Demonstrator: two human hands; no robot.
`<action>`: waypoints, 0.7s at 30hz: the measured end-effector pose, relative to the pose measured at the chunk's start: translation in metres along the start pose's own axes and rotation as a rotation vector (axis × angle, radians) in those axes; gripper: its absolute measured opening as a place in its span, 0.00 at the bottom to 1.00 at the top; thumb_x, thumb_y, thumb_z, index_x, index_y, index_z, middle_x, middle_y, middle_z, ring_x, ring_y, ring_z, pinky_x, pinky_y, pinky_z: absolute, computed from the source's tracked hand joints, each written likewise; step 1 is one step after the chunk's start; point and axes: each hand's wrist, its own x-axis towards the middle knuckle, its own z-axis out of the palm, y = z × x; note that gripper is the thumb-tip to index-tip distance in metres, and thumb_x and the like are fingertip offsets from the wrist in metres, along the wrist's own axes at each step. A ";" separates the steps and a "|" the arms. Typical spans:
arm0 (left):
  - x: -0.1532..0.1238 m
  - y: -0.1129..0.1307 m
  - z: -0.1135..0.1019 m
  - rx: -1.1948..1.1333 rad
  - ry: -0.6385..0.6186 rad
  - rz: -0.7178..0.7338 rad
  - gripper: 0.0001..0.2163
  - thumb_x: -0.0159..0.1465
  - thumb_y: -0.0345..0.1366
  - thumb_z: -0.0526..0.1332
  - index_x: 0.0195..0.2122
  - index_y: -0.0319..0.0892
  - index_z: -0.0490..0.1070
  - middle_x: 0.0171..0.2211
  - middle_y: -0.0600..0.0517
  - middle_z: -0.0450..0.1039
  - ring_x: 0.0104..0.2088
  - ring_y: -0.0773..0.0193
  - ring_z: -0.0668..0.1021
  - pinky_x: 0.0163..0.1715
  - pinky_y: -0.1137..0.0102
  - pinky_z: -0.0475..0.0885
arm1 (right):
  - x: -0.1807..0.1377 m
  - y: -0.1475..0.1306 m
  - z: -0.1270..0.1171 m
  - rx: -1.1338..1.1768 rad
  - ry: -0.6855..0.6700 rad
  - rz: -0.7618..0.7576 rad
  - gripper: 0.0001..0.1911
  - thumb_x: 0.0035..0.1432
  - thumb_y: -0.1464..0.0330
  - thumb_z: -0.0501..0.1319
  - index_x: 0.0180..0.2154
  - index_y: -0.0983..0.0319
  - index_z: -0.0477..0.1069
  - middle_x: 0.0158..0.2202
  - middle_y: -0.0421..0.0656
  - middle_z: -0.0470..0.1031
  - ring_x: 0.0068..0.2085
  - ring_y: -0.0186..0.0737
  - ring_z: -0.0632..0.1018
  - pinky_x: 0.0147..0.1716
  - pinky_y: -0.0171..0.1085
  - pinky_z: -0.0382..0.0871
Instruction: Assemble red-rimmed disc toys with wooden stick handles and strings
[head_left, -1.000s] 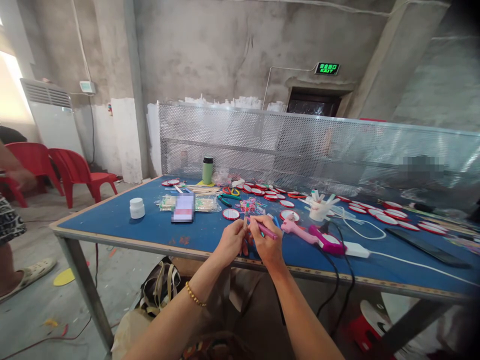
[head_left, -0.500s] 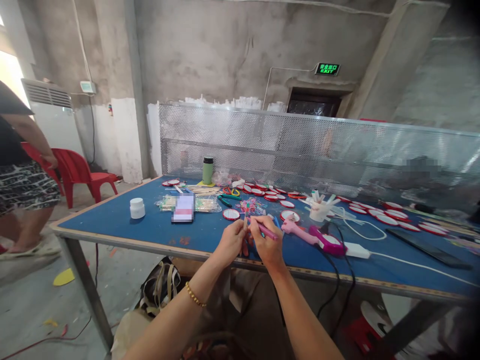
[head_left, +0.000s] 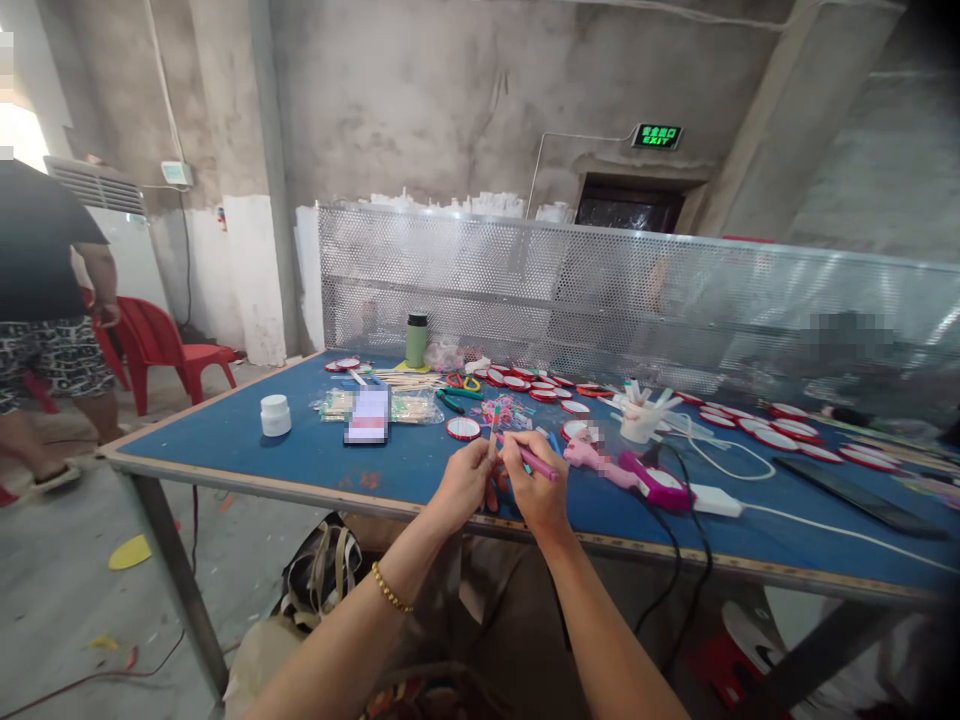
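My left hand (head_left: 465, 484) is closed with its fingertips around a small thin stick with a green tip (head_left: 495, 420), which stands nearly upright. My right hand (head_left: 538, 495) pinches a pink pen-like tool (head_left: 538, 462), its front end close to the left fingertips. What lies exactly between the two hands is too small to make out. Just beyond them is a round white disc with a red rim (head_left: 463, 429). A heap of small colourful pieces (head_left: 501, 411) lies behind the hands.
On the blue table (head_left: 300, 475) are a white jar (head_left: 275, 415), a phone (head_left: 368, 412), bagged sticks (head_left: 416, 407), pliers (head_left: 450, 402), a green bottle (head_left: 416, 342) and a cup of strips (head_left: 637, 420). A pink-purple device (head_left: 664, 490) trails cords at right. Another person (head_left: 49, 260) stands left.
The other person at the left has shifted, with more of the torso and the arm now in view. My hands stay almost in the same place.
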 end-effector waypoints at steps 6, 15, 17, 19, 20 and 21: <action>-0.002 0.006 0.002 0.002 0.007 -0.007 0.17 0.64 0.52 0.57 0.30 0.42 0.63 0.22 0.57 0.70 0.12 0.72 0.70 0.09 0.79 0.57 | 0.002 -0.002 0.000 -0.020 0.012 -0.080 0.07 0.65 0.67 0.58 0.34 0.59 0.73 0.29 0.40 0.78 0.29 0.37 0.78 0.31 0.35 0.72; -0.001 0.002 0.000 0.005 -0.003 0.001 0.18 0.65 0.54 0.55 0.32 0.42 0.63 0.23 0.55 0.72 0.12 0.72 0.71 0.09 0.79 0.56 | -0.001 0.003 0.001 -0.017 0.019 -0.029 0.08 0.66 0.66 0.58 0.35 0.60 0.72 0.30 0.41 0.78 0.29 0.37 0.79 0.29 0.35 0.72; -0.001 0.002 0.000 0.007 -0.002 -0.001 0.17 0.65 0.52 0.56 0.31 0.42 0.63 0.23 0.55 0.72 0.12 0.72 0.71 0.09 0.79 0.56 | -0.001 0.003 0.001 -0.015 0.017 -0.034 0.08 0.66 0.66 0.58 0.34 0.60 0.72 0.30 0.41 0.78 0.29 0.37 0.79 0.29 0.35 0.72; -0.002 0.003 0.001 0.005 0.000 -0.001 0.17 0.65 0.51 0.56 0.31 0.42 0.63 0.23 0.56 0.71 0.12 0.72 0.71 0.09 0.79 0.56 | -0.001 0.002 0.001 -0.013 0.013 -0.039 0.08 0.66 0.66 0.58 0.34 0.60 0.72 0.29 0.41 0.77 0.29 0.37 0.78 0.29 0.35 0.72; -0.002 0.003 0.001 0.003 0.000 -0.002 0.17 0.65 0.51 0.56 0.31 0.42 0.63 0.23 0.56 0.71 0.12 0.72 0.71 0.09 0.79 0.56 | -0.001 0.002 0.001 -0.014 0.012 -0.040 0.07 0.66 0.66 0.58 0.35 0.60 0.72 0.29 0.41 0.77 0.28 0.37 0.78 0.30 0.35 0.72; -0.002 0.003 0.001 0.001 0.000 -0.002 0.17 0.65 0.52 0.56 0.31 0.42 0.63 0.23 0.56 0.71 0.12 0.72 0.71 0.09 0.79 0.56 | -0.001 0.002 0.001 -0.015 0.012 -0.038 0.07 0.66 0.66 0.58 0.35 0.60 0.72 0.29 0.41 0.77 0.29 0.37 0.78 0.30 0.35 0.72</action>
